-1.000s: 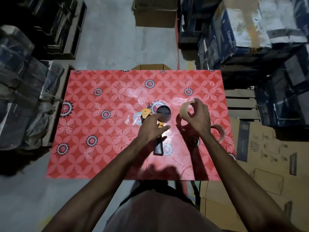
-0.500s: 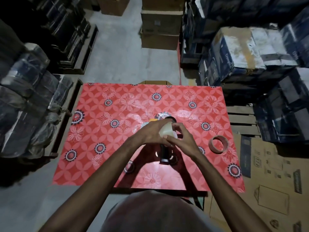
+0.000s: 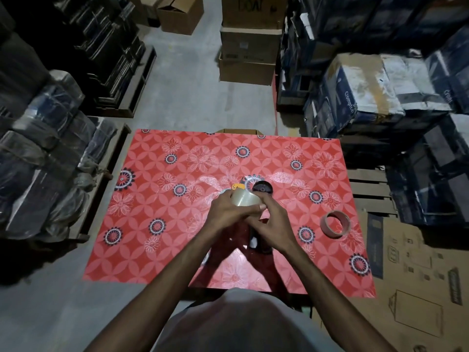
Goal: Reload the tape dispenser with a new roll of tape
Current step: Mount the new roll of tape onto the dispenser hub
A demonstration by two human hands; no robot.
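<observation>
From the head view I see my left hand (image 3: 225,212) and right hand (image 3: 272,224) both clamped on the clear tape roll (image 3: 245,198), held together above the middle of the red patterned table (image 3: 157,250). The tape dispenser (image 3: 261,190) lies just beyond and under them, toward 12 o'clock. A brown tape roll (image 3: 335,224) sits well apart at 3 o'clock.

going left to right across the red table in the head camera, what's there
left hand → clear tape roll held in both hands → right hand → empty brown tape core lying apart near the table's right edge.
</observation>
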